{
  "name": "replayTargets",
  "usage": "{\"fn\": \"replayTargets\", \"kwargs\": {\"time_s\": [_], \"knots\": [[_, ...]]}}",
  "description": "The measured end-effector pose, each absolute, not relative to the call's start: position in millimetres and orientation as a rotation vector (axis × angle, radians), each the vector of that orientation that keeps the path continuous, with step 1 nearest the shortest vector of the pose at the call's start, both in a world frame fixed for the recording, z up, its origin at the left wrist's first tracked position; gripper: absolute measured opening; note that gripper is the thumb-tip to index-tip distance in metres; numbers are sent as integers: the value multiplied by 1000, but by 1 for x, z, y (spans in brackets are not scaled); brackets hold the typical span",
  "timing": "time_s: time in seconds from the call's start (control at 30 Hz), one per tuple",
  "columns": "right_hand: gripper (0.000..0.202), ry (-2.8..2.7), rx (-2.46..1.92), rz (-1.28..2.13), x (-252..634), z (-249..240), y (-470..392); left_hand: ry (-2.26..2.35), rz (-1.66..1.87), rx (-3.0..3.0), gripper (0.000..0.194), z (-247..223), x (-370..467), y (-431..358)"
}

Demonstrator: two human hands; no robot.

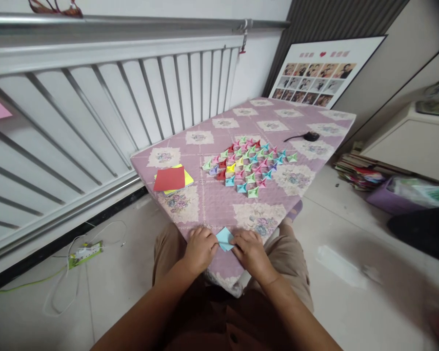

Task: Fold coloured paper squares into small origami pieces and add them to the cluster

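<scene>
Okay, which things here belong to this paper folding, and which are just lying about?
Seem part of the folding:
- light-blue paper, between the left hand and right hand
- stack of sheets, red on top
- small folded paper pieces

Apparently just lying about:
- black object with a thin tail on the table
- power strip on the floor

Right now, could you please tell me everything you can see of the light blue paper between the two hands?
The light blue paper is a small, plain, thin-looking folded piece with a roughly diamond outline, one corner pointing away from the person. A fold line crosses its nearer half. It is at the near end of the table, over the purple patterned tablecloth. The left hand touches its left side and the right hand its right; fingers hide both ends.
</scene>
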State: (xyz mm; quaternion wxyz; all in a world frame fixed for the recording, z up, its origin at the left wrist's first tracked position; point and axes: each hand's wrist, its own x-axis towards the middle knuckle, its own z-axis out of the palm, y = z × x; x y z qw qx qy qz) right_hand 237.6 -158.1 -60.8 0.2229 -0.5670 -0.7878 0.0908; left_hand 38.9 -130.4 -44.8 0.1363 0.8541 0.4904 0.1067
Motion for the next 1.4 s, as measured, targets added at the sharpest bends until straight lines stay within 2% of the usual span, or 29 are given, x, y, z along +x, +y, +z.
{"fn": "replayTargets", "kwargs": {"time_s": [0.13,0.33,0.57,0.73,0.83,1.07,1.4], "knots": [[18,-2100,-1660,257,238,-59,-158,1547,356,2343,14,-45,42,-129],[29,-1977,-1807,179,230,-57,-154,1626,247,2323,18,-39,48,-124],[27,-1941,-1895,121,226,-58,-151,1678,136,2355,19,-41,54,-118],[19,-1898,-1945,136,228,-59,-147,1689,131,2363,17,-42,55,-115],[17,-1918,-1901,127,229,-58,-150,1685,136,2362,17,-42,55,-115],[28,-2172,-1520,91,209,-57,-172,1674,160,2403,14,-46,53,-116],[31,-2222,-1610,71,222,-59,-167,1533,211,2405,9,-47,38,-117]]}}
